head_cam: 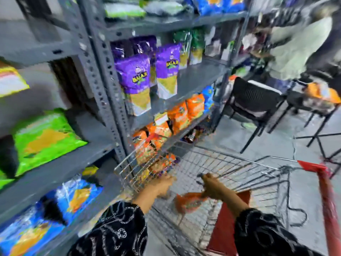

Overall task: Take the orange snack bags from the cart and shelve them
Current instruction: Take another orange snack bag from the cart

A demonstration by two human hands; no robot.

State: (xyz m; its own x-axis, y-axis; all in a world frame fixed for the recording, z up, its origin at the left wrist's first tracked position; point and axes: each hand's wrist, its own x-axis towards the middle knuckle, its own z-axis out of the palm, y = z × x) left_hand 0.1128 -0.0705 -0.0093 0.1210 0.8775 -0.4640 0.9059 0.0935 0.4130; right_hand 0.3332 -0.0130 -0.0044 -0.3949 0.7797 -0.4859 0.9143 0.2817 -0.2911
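Note:
The view is motion-blurred. A wire shopping cart with a red handle stands in front of grey metal shelves. My right hand is over the cart, shut on an orange snack bag that hangs below it. My left hand reaches into the cart's left front corner, close to more orange snack bags piled there; whether it holds one is unclear. Orange snack bags stand in a row on a low shelf just beyond the cart.
Purple bags fill the shelf above, green and blue bags the left rack. A black chair and a table with orange bags stand at the right, where another person bends over.

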